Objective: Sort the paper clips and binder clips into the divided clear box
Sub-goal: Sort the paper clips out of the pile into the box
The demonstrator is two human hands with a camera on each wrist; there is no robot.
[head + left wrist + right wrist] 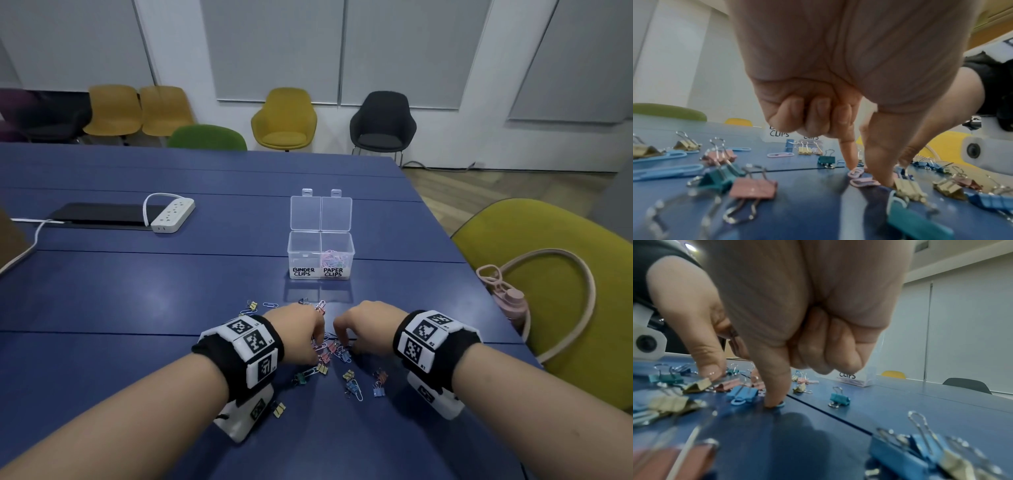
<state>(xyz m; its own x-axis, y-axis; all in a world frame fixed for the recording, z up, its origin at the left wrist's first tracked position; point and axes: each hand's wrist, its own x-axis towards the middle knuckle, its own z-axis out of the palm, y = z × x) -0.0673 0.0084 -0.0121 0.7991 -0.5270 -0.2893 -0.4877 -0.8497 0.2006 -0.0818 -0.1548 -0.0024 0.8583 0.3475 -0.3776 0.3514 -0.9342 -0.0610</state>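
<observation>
The clear divided box (294, 255) stands open on the blue table; its "PAPER CLIPS" side holds pastel paper clips (333, 259), and its "BINDER CLIPS" side looks empty. A loose pile of coloured clips (330, 351) lies near me. My left hand (865, 173) points index finger and thumb down and pinches a pink paper clip (856, 173) on the table, its other fingers curled. My right hand (777, 402) presses its thumb tip on a blue paper clip (781, 404), its index finger hidden behind. In the head view both the left hand (320, 342) and the right hand (342, 342) reach into the pile.
Binder clips lie scattered around both hands, among them a pink one (753, 189) and a teal one (839, 399). A white power strip (173, 216) sits far left. An olive chair (548, 274) with a bag strap and a pink bottle (510, 305) stands at the table's right edge.
</observation>
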